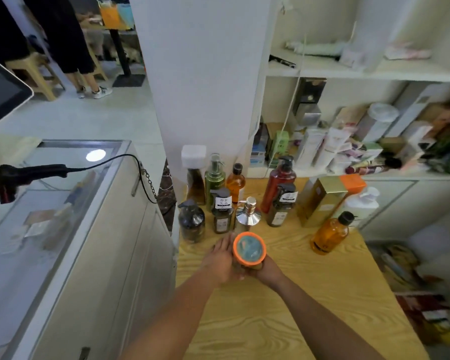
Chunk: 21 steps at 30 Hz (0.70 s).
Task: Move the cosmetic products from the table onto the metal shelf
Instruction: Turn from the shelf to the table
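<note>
The left hand [220,259] lay flat against the left side of an orange-lidded jar [249,249], fingers straight. The right hand [266,271] curled round the jar's base, holding it just over the bench [309,294]. Bottles [220,216] stood just beyond the hands, and an orange bottle [330,235] lay to their right.

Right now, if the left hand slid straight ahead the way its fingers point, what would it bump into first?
Probably the small dark bottle with the white label, standing just ahead of the left hand; depth is unclear.
</note>
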Each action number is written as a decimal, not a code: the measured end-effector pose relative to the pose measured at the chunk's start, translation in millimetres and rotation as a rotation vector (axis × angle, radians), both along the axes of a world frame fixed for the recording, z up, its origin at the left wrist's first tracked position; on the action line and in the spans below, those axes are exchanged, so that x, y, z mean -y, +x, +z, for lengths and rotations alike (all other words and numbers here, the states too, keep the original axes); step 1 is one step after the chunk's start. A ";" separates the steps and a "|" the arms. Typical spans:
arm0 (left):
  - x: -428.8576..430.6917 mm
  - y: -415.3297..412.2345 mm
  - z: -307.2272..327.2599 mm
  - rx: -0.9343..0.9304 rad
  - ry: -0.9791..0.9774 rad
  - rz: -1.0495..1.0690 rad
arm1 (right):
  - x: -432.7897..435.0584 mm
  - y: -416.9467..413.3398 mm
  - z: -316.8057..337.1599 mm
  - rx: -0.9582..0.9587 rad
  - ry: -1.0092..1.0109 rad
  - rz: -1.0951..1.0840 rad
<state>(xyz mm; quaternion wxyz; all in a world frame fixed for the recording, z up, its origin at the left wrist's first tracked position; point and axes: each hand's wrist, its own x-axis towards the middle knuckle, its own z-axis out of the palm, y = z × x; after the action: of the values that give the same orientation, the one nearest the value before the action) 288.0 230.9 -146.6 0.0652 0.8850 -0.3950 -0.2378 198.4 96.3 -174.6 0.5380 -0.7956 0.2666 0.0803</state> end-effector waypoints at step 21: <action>201.2 -463.3 110.5 -0.235 -0.367 -0.752 | 76.5 -529.1 120.7 0.343 -0.106 -1.002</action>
<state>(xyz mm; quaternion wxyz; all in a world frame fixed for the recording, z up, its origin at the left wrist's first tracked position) -175.3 29.8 -36.1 0.1750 0.6203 -0.7154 -0.2698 -330.8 19.8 -53.8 0.5053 -0.5986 0.5258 -0.3315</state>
